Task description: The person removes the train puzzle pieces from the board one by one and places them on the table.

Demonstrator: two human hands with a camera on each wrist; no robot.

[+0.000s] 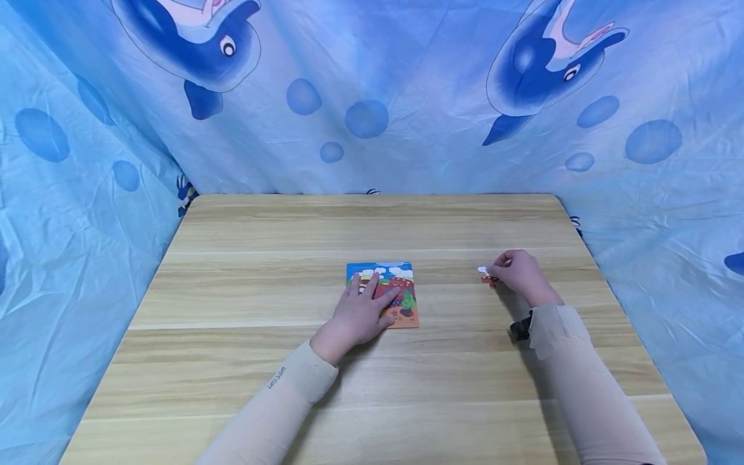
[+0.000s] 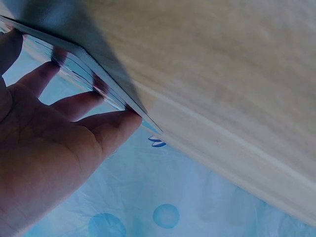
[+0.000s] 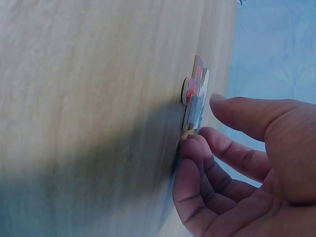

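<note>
Fingers (image 1: 371, 285) of the left hand (image 1: 356, 318) were spread wide and lay flat over a picture board (image 1: 405, 284), which sat about midway between the tabletop's (image 1: 244, 271) left and right edges, nearer the far edge. From the head, its printed face showed: blue sky, white clouds, red shapes, a green plant, orange ground. The left wrist view gave what that one did not: the board's thin, dark side, one rounded corner and a glossy face mirroring the fingertips that touched it.

Toward the tabletop's right edge, the right hand (image 1: 521, 276) was at some small pieces (image 1: 485, 279), well apart from the board. Its fingers were curled, the thumb standing away from them; whether they pinched anything, I could not tell. The head view made the pieces a white and red patch; the right wrist view showed them edge-on, flat and pale-sided, with a rounded red knob. Their number was unclear.

Both sleeves (image 1: 264, 413) were beige cloth, the left bearing dark lettering; something black (image 1: 521, 328) sat at the right wrist. Streaky pale wood grain ran across the tabletop, its far corners rounded. Beyond the far edge hung a creased blue curtain (image 1: 418, 77) printed with dolphins and round bubbles.
</note>
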